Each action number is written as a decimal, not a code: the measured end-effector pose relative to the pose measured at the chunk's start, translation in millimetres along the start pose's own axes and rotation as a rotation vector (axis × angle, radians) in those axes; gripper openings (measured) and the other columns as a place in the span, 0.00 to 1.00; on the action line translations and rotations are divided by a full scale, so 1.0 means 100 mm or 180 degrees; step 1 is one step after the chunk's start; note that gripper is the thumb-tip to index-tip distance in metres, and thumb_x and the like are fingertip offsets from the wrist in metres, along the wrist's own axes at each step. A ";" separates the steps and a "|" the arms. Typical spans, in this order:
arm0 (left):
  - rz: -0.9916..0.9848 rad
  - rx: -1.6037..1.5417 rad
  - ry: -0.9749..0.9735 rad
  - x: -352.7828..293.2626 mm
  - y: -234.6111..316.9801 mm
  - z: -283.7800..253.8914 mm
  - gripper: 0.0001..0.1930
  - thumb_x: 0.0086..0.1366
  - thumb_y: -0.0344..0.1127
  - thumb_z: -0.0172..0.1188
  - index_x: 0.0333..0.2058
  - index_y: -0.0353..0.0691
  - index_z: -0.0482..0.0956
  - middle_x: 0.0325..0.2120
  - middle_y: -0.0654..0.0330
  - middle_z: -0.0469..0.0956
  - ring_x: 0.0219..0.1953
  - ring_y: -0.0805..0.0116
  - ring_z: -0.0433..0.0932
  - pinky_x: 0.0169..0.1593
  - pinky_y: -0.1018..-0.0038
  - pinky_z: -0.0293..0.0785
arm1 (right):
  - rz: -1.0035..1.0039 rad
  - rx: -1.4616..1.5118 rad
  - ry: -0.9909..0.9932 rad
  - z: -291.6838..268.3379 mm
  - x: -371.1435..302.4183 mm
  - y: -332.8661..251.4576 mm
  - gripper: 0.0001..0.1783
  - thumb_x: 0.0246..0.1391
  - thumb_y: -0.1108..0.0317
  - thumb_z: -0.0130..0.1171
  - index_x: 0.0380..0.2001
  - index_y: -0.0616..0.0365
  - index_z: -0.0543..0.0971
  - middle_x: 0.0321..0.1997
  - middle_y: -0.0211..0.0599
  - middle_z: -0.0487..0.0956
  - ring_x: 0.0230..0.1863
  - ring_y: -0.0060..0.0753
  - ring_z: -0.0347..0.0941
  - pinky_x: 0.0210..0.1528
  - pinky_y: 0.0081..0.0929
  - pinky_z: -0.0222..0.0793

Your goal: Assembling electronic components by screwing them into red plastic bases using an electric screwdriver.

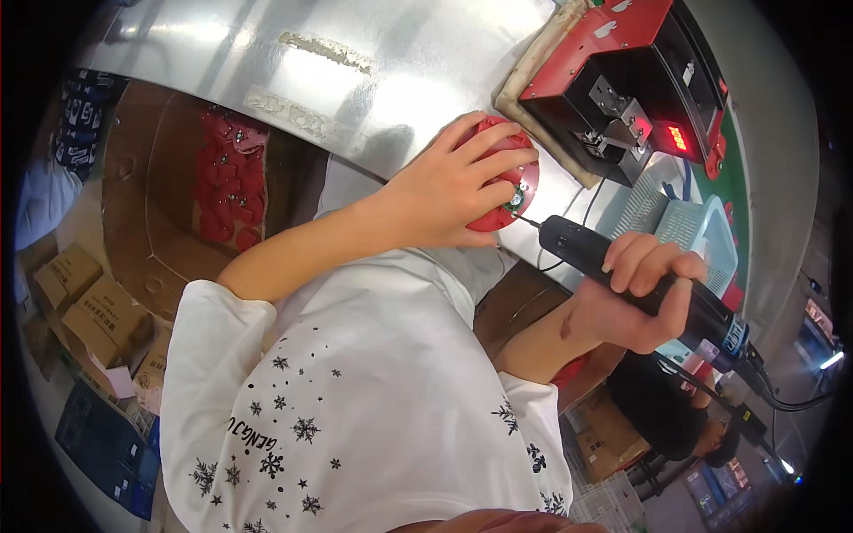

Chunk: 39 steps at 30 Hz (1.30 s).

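My left hand (449,191) is closed over a round red plastic part (495,218) at the metal table's edge, its fingers spread across the top. A small green circuit board (516,201) shows in the part beside my fingers. My right hand (644,289) is wrapped round a black electric screwdriver (576,245) with a cable at its back end. The screwdriver's thin bit points left at the circuit board; whether its tip touches a screw is too small to tell. My palm and fingers hide much of the red part.
A red and black screw feeder (613,89) with a lit red display stands at the far right. Nearby are light-blue plastic baskets (702,226). A cardboard box (147,195) at left holds several red parts (229,182). Another person (662,404) sits at lower right.
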<state>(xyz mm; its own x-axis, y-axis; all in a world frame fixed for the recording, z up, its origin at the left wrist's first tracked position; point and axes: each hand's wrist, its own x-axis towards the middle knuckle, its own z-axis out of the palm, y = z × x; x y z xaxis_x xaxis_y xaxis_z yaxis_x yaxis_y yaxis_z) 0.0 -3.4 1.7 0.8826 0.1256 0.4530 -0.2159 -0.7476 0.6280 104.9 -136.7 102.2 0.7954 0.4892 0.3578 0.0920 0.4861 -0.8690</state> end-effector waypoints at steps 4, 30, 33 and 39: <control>-0.0042 0.0009 0.0012 -0.02 -0.01 -0.01 0.27 0.28 0.42 0.73 0.30 0.43 0.71 0.49 0.56 0.67 0.55 0.51 0.62 0.57 0.52 0.57 | 0.0130 0.0059 0.0100 -0.01 -0.01 0.07 0.11 0.48 0.62 0.46 0.30 0.58 0.71 0.13 0.26 0.60 0.12 0.21 0.54 0.18 0.22 0.53; -0.0022 0.0086 0.0133 -0.01 0.00 0.04 0.18 0.34 0.42 0.69 0.22 0.39 0.73 0.45 0.59 0.69 0.53 0.57 0.63 0.57 0.56 0.57 | -0.0059 -0.0526 -0.0636 0.19 -0.06 0.22 0.07 0.44 0.67 0.46 0.25 0.58 0.63 0.13 0.32 0.63 0.11 0.23 0.58 0.15 0.23 0.58; -0.0009 0.0194 0.0095 -0.03 0.01 0.01 0.18 0.35 0.42 0.69 0.23 0.39 0.73 0.45 0.59 0.69 0.53 0.57 0.63 0.56 0.56 0.56 | -0.0038 -0.0427 -0.0514 0.19 -0.11 0.21 0.07 0.44 0.67 0.46 0.26 0.58 0.63 0.14 0.33 0.63 0.11 0.23 0.57 0.15 0.23 0.57; 0.0025 0.0357 0.0136 -0.09 0.00 -0.02 0.19 0.36 0.43 0.68 0.24 0.38 0.73 0.45 0.56 0.69 0.53 0.54 0.63 0.56 0.56 0.56 | 0.0031 -0.0618 -0.0550 0.28 -0.16 0.19 0.11 0.45 0.66 0.47 0.31 0.62 0.65 0.14 0.33 0.63 0.12 0.25 0.57 0.15 0.25 0.56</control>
<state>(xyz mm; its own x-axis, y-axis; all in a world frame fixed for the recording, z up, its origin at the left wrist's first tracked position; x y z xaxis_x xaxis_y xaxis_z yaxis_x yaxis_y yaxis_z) -8.8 -3.7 -1.3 0.8619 0.1453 0.4857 -0.1726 -0.8167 0.5507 77.5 -115.0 89.9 0.6841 0.6178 0.3877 0.2114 0.3408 -0.9161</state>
